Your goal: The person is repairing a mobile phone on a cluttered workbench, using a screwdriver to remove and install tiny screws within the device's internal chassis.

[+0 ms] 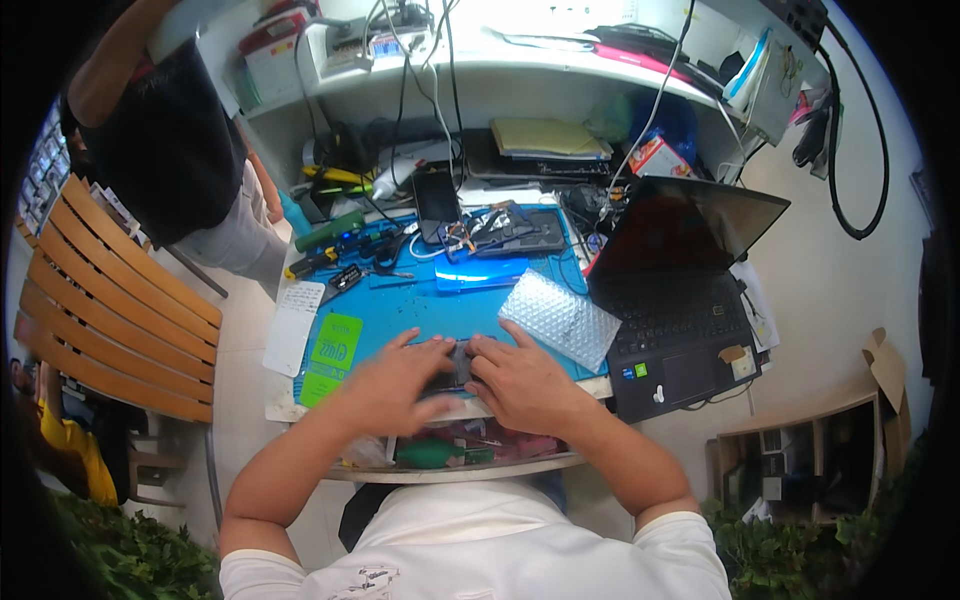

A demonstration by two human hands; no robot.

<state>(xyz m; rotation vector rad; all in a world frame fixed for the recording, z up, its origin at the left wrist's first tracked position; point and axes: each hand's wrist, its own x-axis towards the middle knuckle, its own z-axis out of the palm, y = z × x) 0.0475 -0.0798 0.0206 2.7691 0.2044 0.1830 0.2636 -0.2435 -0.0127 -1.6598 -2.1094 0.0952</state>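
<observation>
A dark, flat, phone-shaped thing (456, 367) lies near the front edge of the blue work mat (420, 298), partly hidden by my fingers. My left hand (398, 382), slightly smeared, reaches over its left end with fingers stretched and the thumb spread apart. At the right end, my right hand (522, 382) grips the thing with bent fingers against its edge, the index finger pointing away. Just left of my left hand rests a green card package (333, 352). Beyond my right hand lies a bubble-wrap pouch (560, 318).
An open black laptop (680, 330) stands at the right. Farther back are a shiny blue sheet (480, 274), a black phone (437, 203), screwdrivers (312, 262) and cables. A white card (293, 325) lies at left. Under the tabletop sits an open drawer (470, 447). A person (165, 150) stands far left.
</observation>
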